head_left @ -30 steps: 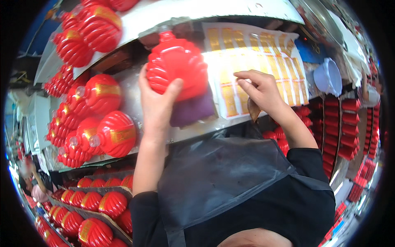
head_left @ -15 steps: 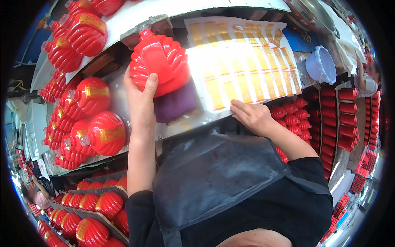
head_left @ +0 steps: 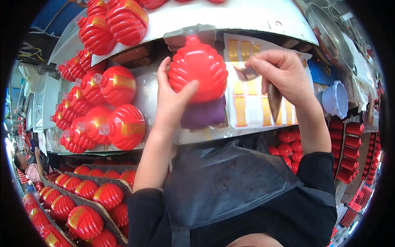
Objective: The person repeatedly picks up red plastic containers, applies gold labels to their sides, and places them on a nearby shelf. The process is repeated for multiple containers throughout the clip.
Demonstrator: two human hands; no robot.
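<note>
A red ribbed plastic bottle (head_left: 197, 68) with a smooth, unlabelled front panel lies on its back, its clear neck against a grey block (head_left: 170, 40). My left hand (head_left: 175, 92) grips its left side, thumb across the front and fingers around the edge. Over the white sheet of gold labels (head_left: 240, 99), my right hand (head_left: 284, 74) pinches a curled strip, apparently a label (head_left: 247, 73). One end of it points at the bottle; a dark end hangs below the fingers. Under the bottle's base lies a purple cloth or pad (head_left: 203, 115).
Labelled red bottles (head_left: 119, 86) crowd the table's left side, and others (head_left: 127, 20) stand on the white raised board (head_left: 247, 16). Racks of red bottles (head_left: 85, 222) are at lower left. A pale blue bucket (head_left: 335, 101) and a metal pan (head_left: 325, 37) are at right.
My right hand has risen from the label sheet's near edge and now holds a curled strip. My view has shifted, so the bottle and table appear further right; my left hand still holds the bottle.
</note>
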